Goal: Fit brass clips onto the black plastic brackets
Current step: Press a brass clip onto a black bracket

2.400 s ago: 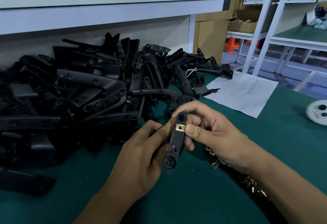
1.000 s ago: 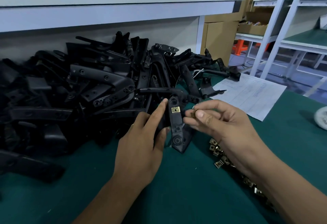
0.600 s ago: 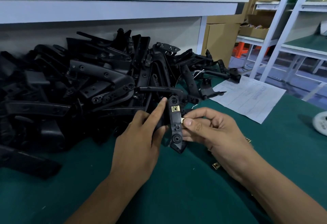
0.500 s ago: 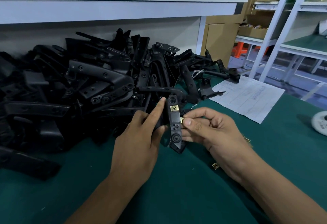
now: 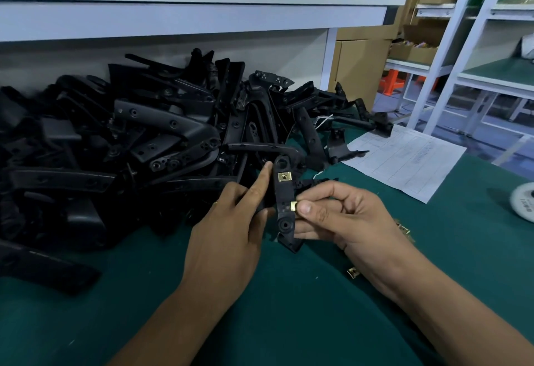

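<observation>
A black plastic bracket (image 5: 283,192) stands upright between my hands above the green table. One brass clip (image 5: 284,176) sits fitted near its top. My left hand (image 5: 231,227) grips the bracket from the left, forefinger stretched up along its edge. My right hand (image 5: 341,215) pinches a second brass clip (image 5: 294,206) between thumb and forefinger and presses it against the bracket's right edge at mid-height. Loose brass clips (image 5: 353,272) lie on the table by my right wrist, most hidden under the arm.
A big heap of black brackets (image 5: 144,140) fills the table's left and back. A printed paper sheet (image 5: 404,160) lies at the right, a white round device (image 5: 524,202) at the right edge. A white shelf (image 5: 185,10) overhangs the heap. Green table surface (image 5: 289,322) lies in front.
My right hand brought a second brass clip to the bracket's right edge and holds it there. The bracket stayed upright in my left hand, its first clip still seated.
</observation>
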A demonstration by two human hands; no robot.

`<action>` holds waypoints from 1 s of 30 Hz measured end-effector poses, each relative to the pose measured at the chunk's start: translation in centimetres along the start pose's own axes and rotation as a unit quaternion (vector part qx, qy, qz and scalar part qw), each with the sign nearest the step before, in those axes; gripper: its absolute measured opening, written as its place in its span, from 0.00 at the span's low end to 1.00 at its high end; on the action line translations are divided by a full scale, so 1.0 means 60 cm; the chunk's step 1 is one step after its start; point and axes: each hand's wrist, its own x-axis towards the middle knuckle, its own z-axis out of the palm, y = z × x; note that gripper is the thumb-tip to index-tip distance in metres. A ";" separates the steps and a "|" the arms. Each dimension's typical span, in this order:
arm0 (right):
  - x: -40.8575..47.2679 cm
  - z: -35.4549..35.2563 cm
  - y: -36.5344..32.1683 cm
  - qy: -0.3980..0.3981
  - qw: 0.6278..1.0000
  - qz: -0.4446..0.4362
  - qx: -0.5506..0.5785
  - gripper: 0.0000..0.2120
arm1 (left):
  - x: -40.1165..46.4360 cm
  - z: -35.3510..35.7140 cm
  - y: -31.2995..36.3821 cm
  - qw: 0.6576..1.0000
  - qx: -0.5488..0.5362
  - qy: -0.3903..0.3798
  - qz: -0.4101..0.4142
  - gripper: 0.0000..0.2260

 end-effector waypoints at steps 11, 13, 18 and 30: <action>-0.002 -0.003 0.000 -0.006 0.999 -0.009 -0.042 0.07 | -0.001 0.001 -0.001 1.000 0.016 -0.007 0.025 0.27; -0.001 -0.006 -0.001 -0.020 0.999 -0.001 -0.039 0.09 | -0.002 0.000 0.000 0.999 -0.011 -0.002 0.036 0.27; 0.001 -0.015 0.004 -0.077 0.997 0.015 -0.026 0.10 | -0.002 -0.003 -0.005 0.998 -0.044 0.028 0.037 0.29; 0.002 0.002 0.016 -0.153 0.978 0.070 0.119 0.18 | -0.003 0.005 -0.016 0.995 -0.072 0.022 0.068 0.39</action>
